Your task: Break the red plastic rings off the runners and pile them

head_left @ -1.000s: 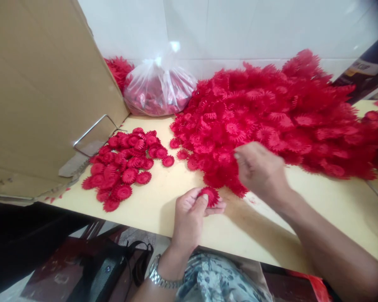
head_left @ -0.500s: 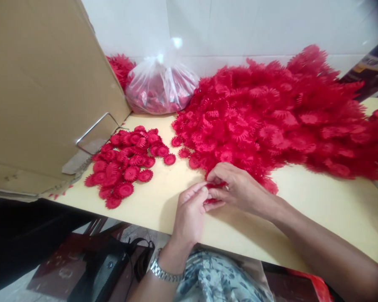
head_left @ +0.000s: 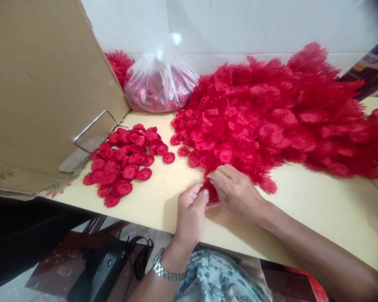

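Between my two hands is a red fringed flower piece (head_left: 211,192), partly covered by fingers. My left hand (head_left: 192,209) is closed on it, thumb pressing on its near side. My right hand (head_left: 234,188) pinches the piece's upper right edge, fingers curled. Just beyond them spreads a large heap of red fringed flower pieces (head_left: 258,121). To the left lies a smaller pile of round red rosettes (head_left: 129,171), apart from the hands.
A tied clear plastic bag (head_left: 160,88) of red pieces stands against the white wall (head_left: 239,29). At left a cardboard box (head_left: 50,92) rises, a bent metal wire (head_left: 90,125) beside it. The table's (head_left: 164,205) front edge runs below my hands. A black bag (head_left: 103,268) sits lower left.
My right hand's fingers have turned and curled down over the piece, which now shows more of its red face between the hands. My left hand stays in nearly the same place.
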`<state>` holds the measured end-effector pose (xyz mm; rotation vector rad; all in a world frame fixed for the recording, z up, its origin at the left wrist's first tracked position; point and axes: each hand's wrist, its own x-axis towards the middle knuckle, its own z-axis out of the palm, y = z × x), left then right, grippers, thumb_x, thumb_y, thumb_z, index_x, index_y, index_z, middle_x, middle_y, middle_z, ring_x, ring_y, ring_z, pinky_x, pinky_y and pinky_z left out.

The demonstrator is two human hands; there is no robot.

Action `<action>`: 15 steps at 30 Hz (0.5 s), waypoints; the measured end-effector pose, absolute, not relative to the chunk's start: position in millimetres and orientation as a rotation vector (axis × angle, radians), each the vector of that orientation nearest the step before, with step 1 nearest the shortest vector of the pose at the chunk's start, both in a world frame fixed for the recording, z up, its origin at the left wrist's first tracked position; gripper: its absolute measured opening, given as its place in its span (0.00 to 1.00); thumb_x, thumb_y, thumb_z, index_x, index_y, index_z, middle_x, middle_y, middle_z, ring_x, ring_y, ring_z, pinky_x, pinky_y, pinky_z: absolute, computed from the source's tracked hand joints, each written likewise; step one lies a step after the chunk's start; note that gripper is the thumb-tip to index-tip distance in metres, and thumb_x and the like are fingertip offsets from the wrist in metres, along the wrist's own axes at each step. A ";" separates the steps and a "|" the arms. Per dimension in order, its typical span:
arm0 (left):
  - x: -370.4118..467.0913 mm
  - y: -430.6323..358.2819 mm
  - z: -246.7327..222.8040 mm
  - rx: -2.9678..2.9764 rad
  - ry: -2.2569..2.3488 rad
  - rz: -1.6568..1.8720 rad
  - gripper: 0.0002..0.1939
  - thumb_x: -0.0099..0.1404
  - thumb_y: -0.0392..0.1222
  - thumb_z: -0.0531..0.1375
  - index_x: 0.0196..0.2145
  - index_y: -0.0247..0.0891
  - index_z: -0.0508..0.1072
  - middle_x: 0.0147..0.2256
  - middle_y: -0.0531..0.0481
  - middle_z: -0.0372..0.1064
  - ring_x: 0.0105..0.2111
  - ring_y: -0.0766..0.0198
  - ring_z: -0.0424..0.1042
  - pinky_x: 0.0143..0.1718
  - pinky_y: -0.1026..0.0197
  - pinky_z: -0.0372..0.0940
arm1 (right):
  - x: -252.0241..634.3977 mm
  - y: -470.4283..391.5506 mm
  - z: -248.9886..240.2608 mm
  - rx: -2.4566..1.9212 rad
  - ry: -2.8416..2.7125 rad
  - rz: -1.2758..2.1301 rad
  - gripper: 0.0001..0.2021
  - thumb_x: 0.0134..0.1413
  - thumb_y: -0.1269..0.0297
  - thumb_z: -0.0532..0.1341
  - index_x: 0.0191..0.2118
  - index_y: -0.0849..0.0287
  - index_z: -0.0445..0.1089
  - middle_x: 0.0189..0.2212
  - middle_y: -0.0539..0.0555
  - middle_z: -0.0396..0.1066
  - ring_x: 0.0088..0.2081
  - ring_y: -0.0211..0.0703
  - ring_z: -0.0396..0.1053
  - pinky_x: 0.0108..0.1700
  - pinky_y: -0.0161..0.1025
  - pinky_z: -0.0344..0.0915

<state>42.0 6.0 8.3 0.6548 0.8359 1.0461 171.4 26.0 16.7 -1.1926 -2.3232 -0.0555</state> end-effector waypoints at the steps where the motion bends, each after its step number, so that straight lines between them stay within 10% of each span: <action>1: 42.1 5.5 8.4 0.639 0.841 1.054 0.09 0.59 0.36 0.58 0.37 0.31 0.74 0.32 0.47 0.74 0.36 0.61 0.74 0.39 0.58 0.70 | 172.6 26.9 16.4 -1.221 -2.332 -0.166 0.11 0.57 0.77 0.48 0.27 0.61 0.64 0.23 0.54 0.63 0.27 0.41 0.58 0.30 0.37 0.57; 7: 41.8 4.2 11.8 0.551 0.901 1.030 0.07 0.58 0.36 0.59 0.35 0.29 0.72 0.29 0.44 0.75 0.29 0.60 0.75 0.35 0.59 0.70 | 224.9 62.4 51.6 -1.488 -1.945 -0.786 0.12 0.56 0.76 0.47 0.31 0.62 0.68 0.23 0.56 0.64 0.28 0.43 0.60 0.28 0.38 0.57; 12: 40.5 9.8 17.0 0.431 0.850 1.027 0.09 0.56 0.34 0.59 0.36 0.29 0.72 0.31 0.43 0.75 0.30 0.60 0.76 0.36 0.58 0.70 | 251.6 77.8 85.7 -1.766 -1.915 -0.587 0.13 0.60 0.65 0.50 0.46 0.59 0.68 0.42 0.64 0.66 0.44 0.56 0.63 0.39 0.48 0.62; 15: 39.8 10.7 18.3 0.381 0.801 1.026 0.09 0.56 0.34 0.59 0.36 0.29 0.72 0.31 0.44 0.75 0.30 0.60 0.75 0.38 0.55 0.70 | 226.4 58.4 73.3 -1.448 -2.061 -0.256 0.11 0.59 0.61 0.55 0.43 0.58 0.69 0.38 0.60 0.69 0.39 0.49 0.66 0.37 0.43 0.64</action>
